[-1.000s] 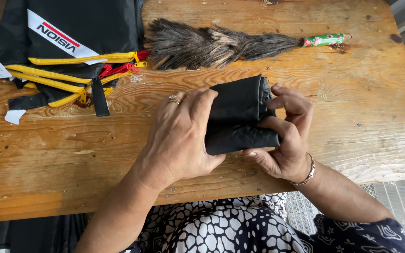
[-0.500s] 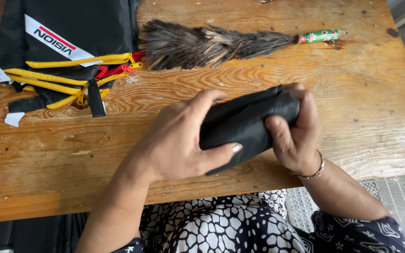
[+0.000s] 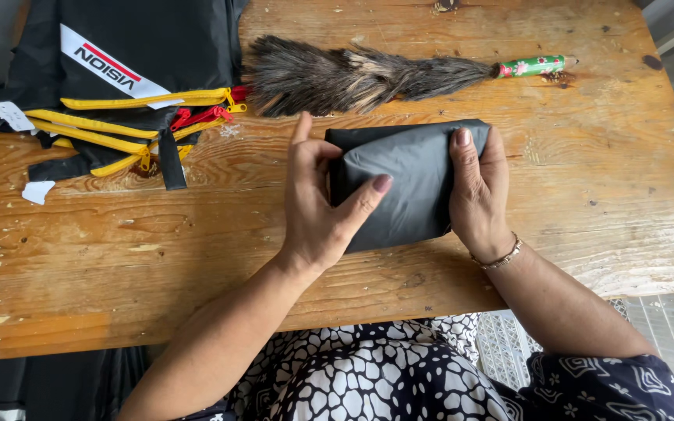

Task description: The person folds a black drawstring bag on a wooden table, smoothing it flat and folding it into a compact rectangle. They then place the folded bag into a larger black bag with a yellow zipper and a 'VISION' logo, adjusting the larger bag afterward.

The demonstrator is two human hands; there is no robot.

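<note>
Your left hand (image 3: 317,206) grips the near-left end of a folded black fabric bundle (image 3: 407,183), thumb across its face and fingers curled behind its edge. Your right hand (image 3: 481,191) clasps the bundle's right end, fingers wrapped over the top, a thin bracelet (image 3: 501,257) at the wrist. The bundle sits over the worn wooden tabletop (image 3: 196,257). Just beyond it lies a feather duster (image 3: 360,74) with a green patterned handle pointing right. At the far left a black bag (image 3: 134,54) with yellow and red zippers is spread out, beside small white tags.
</note>
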